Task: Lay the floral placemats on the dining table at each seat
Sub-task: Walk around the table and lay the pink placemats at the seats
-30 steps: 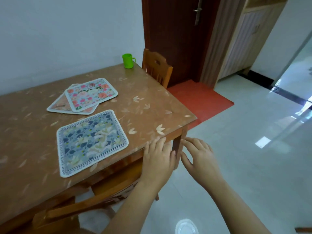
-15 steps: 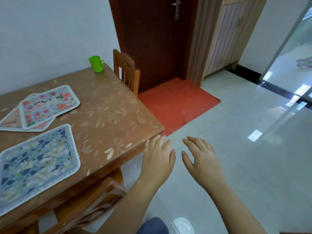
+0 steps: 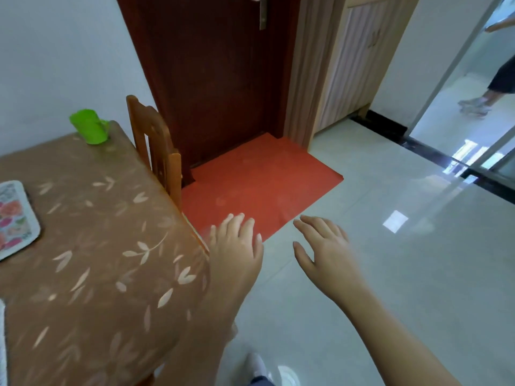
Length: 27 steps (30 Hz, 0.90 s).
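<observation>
- Change noted: against the views of a second ago, the camera has swung right along the table (image 3: 106, 246). The blue mat at the near edge, then fully in view, is now only a pale sliver at the near left edge (image 3: 2, 338). The pink floral mat (image 3: 14, 218) is cut by the left border, and the mat stacked under it is out of sight.
- Meaning, as a judgement: one seat is served; the person appears to be rounding the near right corner towards the chair (image 3: 156, 146) at the right edge, a seat with no mat before it.
- Left hand (image 3: 237, 246): fingers spread and flat, empty, just off the table's right edge; contact with the edge cannot be confirmed.
- Right hand (image 3: 324, 246): fingers spread, empty, over the floor, clear of the table.
- Green cup (image 3: 89, 129) stands at the far right corner.
</observation>
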Tool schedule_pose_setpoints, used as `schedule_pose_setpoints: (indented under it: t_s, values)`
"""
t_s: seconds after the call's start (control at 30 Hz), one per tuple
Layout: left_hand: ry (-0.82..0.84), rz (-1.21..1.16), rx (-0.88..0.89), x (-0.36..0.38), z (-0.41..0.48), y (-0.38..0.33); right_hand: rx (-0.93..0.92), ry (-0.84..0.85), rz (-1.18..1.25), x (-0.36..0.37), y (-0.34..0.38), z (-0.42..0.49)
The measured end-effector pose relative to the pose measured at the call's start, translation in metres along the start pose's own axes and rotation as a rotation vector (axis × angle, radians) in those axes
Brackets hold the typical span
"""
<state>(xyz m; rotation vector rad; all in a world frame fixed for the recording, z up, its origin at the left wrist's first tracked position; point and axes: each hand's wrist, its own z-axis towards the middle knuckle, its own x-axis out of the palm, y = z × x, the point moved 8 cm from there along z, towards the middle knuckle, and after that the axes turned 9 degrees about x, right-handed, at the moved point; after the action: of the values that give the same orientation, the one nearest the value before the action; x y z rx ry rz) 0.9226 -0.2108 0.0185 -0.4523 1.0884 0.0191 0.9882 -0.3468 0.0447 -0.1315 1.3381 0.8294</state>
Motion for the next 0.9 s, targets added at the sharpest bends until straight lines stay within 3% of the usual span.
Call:
schedule_pose_setpoints:
  t_s: [0.4, 0.67, 0.9]
  values:
    - [0.009, -0.009, -0.039, 0.072, 0.143, 0.009, -0.023, 0.046, 0.07, 0.043, -0.057, 0.168]
    - [-0.058, 0.071, -0.213, 0.085, 0.251, 0.029, -0.194, 0.185, 0.124, 0.071, -0.067, 0.304]
    - [-0.161, 0.224, -0.337, 0.06, 0.286, 0.066, -0.39, 0.269, 0.198, 0.098, -0.018, 0.38]
